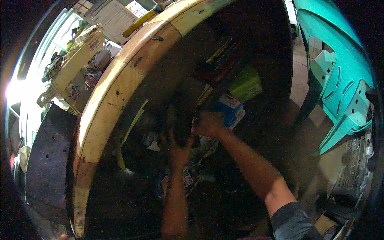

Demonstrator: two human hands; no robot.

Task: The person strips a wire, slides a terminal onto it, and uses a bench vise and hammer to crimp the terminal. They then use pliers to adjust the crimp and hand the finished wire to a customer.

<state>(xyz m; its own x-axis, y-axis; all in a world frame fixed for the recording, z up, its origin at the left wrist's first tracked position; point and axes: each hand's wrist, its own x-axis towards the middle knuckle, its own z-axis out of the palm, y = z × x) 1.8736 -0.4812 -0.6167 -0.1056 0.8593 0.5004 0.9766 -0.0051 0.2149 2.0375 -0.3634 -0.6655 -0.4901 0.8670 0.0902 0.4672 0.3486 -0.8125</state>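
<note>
In the shadow below the wooden tabletop edge, my left hand [177,149] has its thumb and fingers spread apart beside a dark shape too dim to name. To its right, my right hand [210,124] is closed, its fingers bent in. A small pinkish edge shows at its fingertips, but what it belongs to is hidden. Just beyond the right hand is a blue and white box [233,112]. Farther back sits a green box [246,83]. Pale crumpled items [151,141] lie to the left of my left hand, partly lost in the dark.
The curved wooden tabletop edge [120,80] arches over the left side, with a yellow-handled tool [139,23] on top. Beyond it, a beige bin [80,60] holds bundled wires. A teal plastic chair [340,68] stands at the right. A yellowish strip [134,122] hangs in the shadow.
</note>
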